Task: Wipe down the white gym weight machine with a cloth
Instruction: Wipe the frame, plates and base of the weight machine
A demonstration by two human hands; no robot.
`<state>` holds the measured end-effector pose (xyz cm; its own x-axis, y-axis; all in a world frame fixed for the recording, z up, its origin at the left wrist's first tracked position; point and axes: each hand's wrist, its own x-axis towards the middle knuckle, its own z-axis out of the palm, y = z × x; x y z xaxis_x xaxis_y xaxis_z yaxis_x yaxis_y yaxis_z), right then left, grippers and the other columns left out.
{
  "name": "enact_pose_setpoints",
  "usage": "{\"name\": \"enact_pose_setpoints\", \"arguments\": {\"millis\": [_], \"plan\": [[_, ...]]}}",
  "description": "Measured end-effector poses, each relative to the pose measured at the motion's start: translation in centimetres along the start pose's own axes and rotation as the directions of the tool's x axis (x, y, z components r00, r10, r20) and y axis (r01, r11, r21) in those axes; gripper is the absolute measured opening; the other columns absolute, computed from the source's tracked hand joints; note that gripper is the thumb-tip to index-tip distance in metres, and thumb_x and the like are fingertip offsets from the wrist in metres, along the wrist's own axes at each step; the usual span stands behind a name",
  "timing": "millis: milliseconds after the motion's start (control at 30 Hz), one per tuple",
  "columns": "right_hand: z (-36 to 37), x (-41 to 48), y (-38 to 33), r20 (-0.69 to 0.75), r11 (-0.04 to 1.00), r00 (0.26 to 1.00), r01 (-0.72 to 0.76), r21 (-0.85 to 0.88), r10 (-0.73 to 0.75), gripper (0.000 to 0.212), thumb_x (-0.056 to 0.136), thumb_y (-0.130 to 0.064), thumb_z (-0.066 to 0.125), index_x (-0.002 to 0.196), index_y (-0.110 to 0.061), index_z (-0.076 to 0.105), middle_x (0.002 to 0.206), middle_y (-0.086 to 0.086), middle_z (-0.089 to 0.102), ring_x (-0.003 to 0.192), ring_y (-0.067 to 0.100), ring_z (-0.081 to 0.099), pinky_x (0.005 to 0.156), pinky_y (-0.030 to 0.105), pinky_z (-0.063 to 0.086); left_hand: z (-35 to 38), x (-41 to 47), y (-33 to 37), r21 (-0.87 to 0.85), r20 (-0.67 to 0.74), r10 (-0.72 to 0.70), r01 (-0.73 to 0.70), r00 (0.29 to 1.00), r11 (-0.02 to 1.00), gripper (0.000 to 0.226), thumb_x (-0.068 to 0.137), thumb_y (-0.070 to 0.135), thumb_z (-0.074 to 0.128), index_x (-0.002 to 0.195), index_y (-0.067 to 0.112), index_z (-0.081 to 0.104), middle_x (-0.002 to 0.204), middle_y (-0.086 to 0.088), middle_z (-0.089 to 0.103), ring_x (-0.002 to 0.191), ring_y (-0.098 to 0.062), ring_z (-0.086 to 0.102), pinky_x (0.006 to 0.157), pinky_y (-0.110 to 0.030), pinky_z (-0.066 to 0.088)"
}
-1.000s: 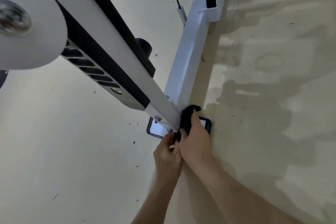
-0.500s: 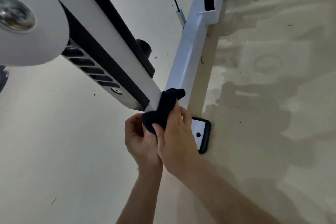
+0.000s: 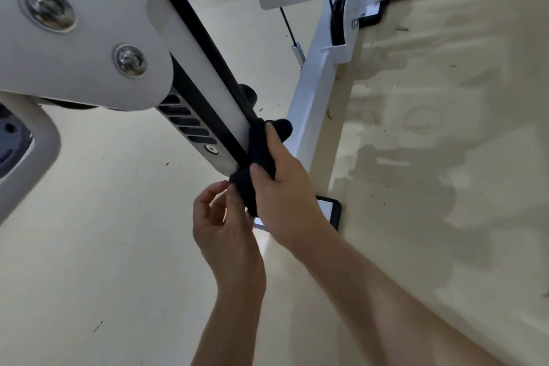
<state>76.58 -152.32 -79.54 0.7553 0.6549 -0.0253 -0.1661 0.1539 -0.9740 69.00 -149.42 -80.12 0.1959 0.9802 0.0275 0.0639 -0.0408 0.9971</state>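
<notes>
Black cloth [image 3: 258, 154] wrapped over lower end of white machine's slanted bar [image 3: 214, 92], frame centre. Right hand [image 3: 285, 196] grips cloth round bar, likely so both faces get wiped in one pass. Left hand [image 3: 222, 226], fingers curled, pinches cloth's hanging tail (apparently to keep it gathered). Base rail [image 3: 315, 104] runs toward upper right; foot plate [image 3: 332, 211] partly hidden behind right wrist. Floor [image 3: 118, 246] pale, speckled with debris; right half patchy, darker, cause unclear.

Two hands [image 3: 226, 233] [image 3: 286, 194], one cloth [image 3: 260, 147] (black), one machine [image 3: 89, 38]
</notes>
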Motion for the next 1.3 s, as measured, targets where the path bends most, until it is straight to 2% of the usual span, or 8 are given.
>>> {"name": "enact_pose_setpoints", "arguments": {"millis": [100, 234, 500, 667, 801, 901, 1101, 1301], "plan": [[0.3, -1.4, -0.4, 0.068, 0.971, 0.993, 0.105, -0.214, -0.093, 0.067, 0.084, -0.013, 0.036, 0.147, -0.028, 0.020, 0.123, 0.002, 0.047, 0.111, 0.022, 0.049, 0.090, 0.033, 0.044, -0.2, -0.3, 0.2, 0.013, 0.063, -0.095, 0.094, 0.994, 0.995, 0.017, 0.083, 0.018, 0.071, 0.095, 0.028, 0.065, 0.093, 0.000, 0.073, 0.078, -0.022, 0.069, 0.066, -0.032, 0.057], [-4.1, -2.1, 0.3, 0.261, 0.820, 0.924, -0.087, -0.566, 0.279, 0.050, 0.096, -0.003, 0.041, 0.144, -0.012, 0.033, 0.101, 0.006, 0.055, 0.081, 0.016, 0.053, 0.061, 0.018, 0.038, -0.4, -1.9, -1.4, 0.293, 0.148, -0.221, 0.171, 0.964, 0.941, 0.006, 0.087, 0.013, 0.068, 0.092, 0.015, 0.064, 0.092, -0.015, 0.069, 0.074, -0.028, 0.062, 0.063, -0.041, 0.052], [-3.6, 4.6, -10.3, 0.324, 0.768, 0.886, -0.056, -0.637, 0.333, 0.026, 0.088, -0.006, 0.057, 0.114, -0.003, 0.058, 0.106, 0.015, 0.063, 0.098, 0.029, 0.063, 0.087, 0.038, 0.056, 1.5, -3.3, 2.2, -0.028, 0.283, -0.184, 0.200, 0.941, 0.979, 0.023, 0.090, 0.016, 0.061, 0.110, 0.023, 0.070, 0.108, 0.002, 0.071, 0.106, -0.011, 0.065, 0.089, -0.030, 0.052], [-5.1, 0.4, -7.0, 0.401, 0.697, 0.895, 0.161, -0.698, 0.194, 0.042, 0.095, -0.011, 0.047, 0.136, -0.018, 0.039, 0.112, 0.009, 0.062, 0.098, 0.026, 0.061, 0.087, 0.040, 0.052, 1.3, -4.1, 3.7, 0.351, 0.403, -0.189, 0.039, 0.895, 0.935, 0.022, 0.087, 0.011, 0.056, 0.097, 0.030, 0.059, 0.084, 0.011, 0.067, 0.080, -0.005, 0.063, 0.059, -0.006, 0.044], [-4.6, -1.1, -2.3, 0.442, 0.887, 0.895, 0.244, -0.391, -0.051, 0.046, 0.101, -0.003, 0.036, 0.145, -0.013, 0.032, 0.119, 0.004, 0.056, 0.098, 0.002, 0.050, 0.096, 0.018, 0.043, 0.7, -3.3, 3.7, 0.708, 0.512, -0.174, -0.298, 0.841, 0.640, 0.034, 0.086, 0.004, 0.043, 0.111, 0.027, 0.044, 0.098, 0.018, 0.051, 0.089, -0.010, 0.051, 0.056, -0.011, 0.036], [-5.2, -0.5, 2.6, 0.448, 0.700, 0.883, 0.234, -0.675, 0.137, 0.016, 0.100, -0.005, 0.040, 0.094, 0.000, 0.054, 0.094, 0.019, 0.057, 0.087, 0.021, 0.046, 0.083, 0.038, 0.044, -0.2, -3.4, 3.7, 0.792, 0.546, -0.179, -0.434, 0.818, 0.430, 0.057, 0.085, 0.006, 0.047, 0.139, 0.021, 0.034, 0.130, 0.007, 0.043, 0.110, -0.015, 0.047, 0.077, -0.016, 0.033], [-5.6, -0.2, 7.5, 0.481, 0.352, 0.876, 0.436, -0.828, 0.045, 0.025, 0.054, -0.008, 0.087, 0.067, -0.007, 0.067, 0.054, 0.004, 0.060, 0.040, 0.016, 0.055, 0.042, 0.019, 0.033, 1.8, -4.8, 4.3, 0.751, 0.659, -0.222, -0.641, 0.718, 0.158, 0.067, 0.088, 0.013, 0.054, 0.147, 0.018, 0.024, 0.156, 0.003, 0.013, 0.138, -0.017, 0.026, 0.105, -0.026, 0.037], [-8.3, 0.7, 7.4, 0.487, 0.460, 0.868, 0.397, -0.794, 0.092, 0.038, 0.088, -0.003, 0.064, 0.126, 0.000, 0.056, 0.123, 0.018, 0.061, 0.108, 0.027, 0.060, 0.073, 0.001, 0.037, 6.3, -5.3, 4.1, 0.681, 0.664, -0.277, -0.715, 0.694, -0.160, 0.074, 0.088, 0.010, 0.056, 0.150, 0.006, 0.014, 0.156, -0.011, 0.016, 0.141, -0.025, 0.022, 0.103, -0.034, 0.038]]}}
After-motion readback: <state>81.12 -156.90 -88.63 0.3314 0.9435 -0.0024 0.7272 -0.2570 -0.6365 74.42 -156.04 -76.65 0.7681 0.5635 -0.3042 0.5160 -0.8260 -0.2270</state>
